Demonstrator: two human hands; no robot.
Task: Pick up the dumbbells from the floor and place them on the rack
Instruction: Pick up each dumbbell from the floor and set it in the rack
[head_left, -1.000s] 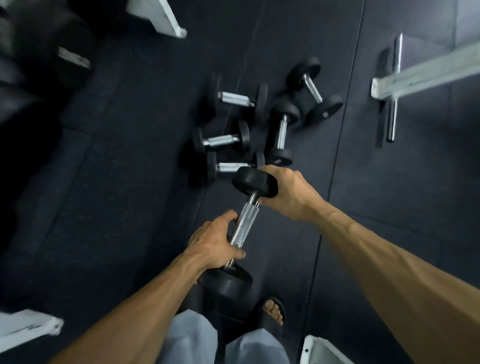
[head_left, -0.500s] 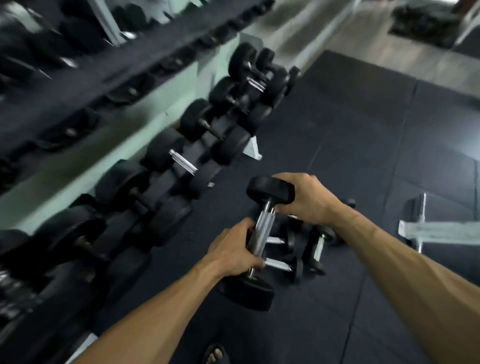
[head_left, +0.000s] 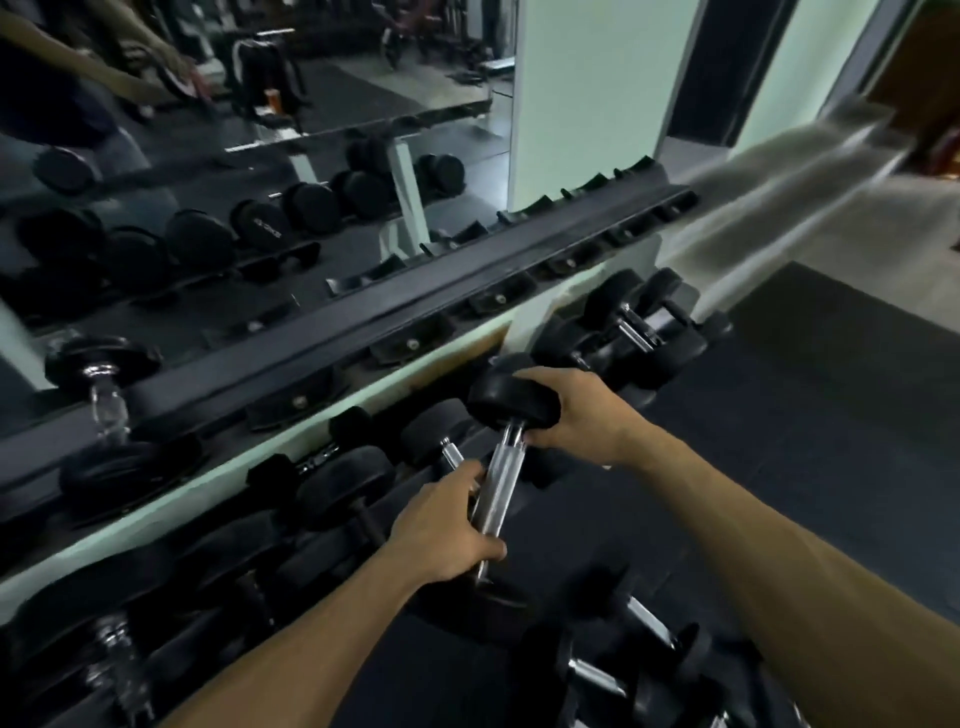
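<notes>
I hold one black-headed dumbbell (head_left: 500, 480) with a chrome handle, tilted nearly upright, in front of the rack. My left hand (head_left: 445, 535) grips the handle low down. My right hand (head_left: 571, 415) grips the upper head from the right side. The lower head is dark and partly hidden under my left hand. The rack (head_left: 363, 325) runs diagonally from lower left to upper right; its top rail shows several empty black saddles, with one dumbbell (head_left: 104, 410) at its left end. The lower tier is packed with dumbbells (head_left: 337, 488). More dumbbells lie on the floor (head_left: 623, 654) at the bottom right.
A mirror (head_left: 218, 145) behind the rack reflects dumbbells and a person's arms. A pale green wall (head_left: 592, 93) stands at the back. Black rubber matting (head_left: 810, 426) covers the floor to the right, ending at a lighter floor strip.
My view swung up from the floor pile to the rack. Both hands kept their grip and carried the dumbbell up and toward the rack.
</notes>
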